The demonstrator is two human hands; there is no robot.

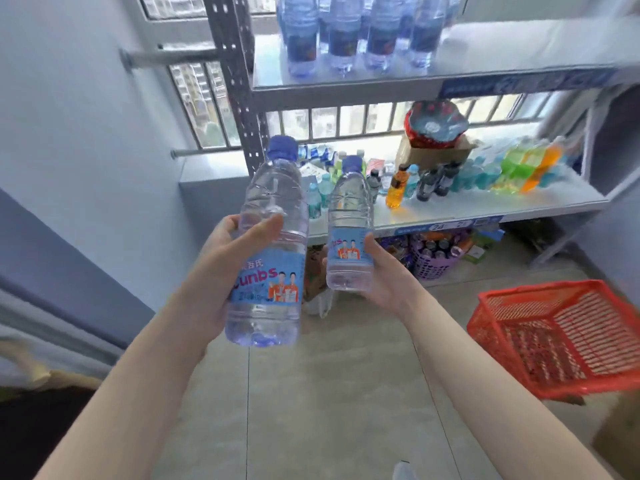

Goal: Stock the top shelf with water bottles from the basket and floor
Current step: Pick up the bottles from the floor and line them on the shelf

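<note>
My left hand [221, 258] grips a clear water bottle [268, 244] with a blue cap and blue label, held upright in front of me. Just to its right, my right hand [384, 275] holds a second, matching water bottle [349, 223] by its lower half, also upright. Both bottles are raised below the top shelf [346, 83], where several water bottles [360, 32] of the same kind stand in rows at the left. The right part of that shelf is bare. The red plastic basket [561, 337] sits on the floor at my right and looks empty.
A middle shelf [485, 206] carries several coloured drink bottles and a cardboard box. Under it stand a purple basket [433, 261] of cans and some packets. A grey perforated upright [239, 98] frames the shelving at the left. A barred window lies behind it.
</note>
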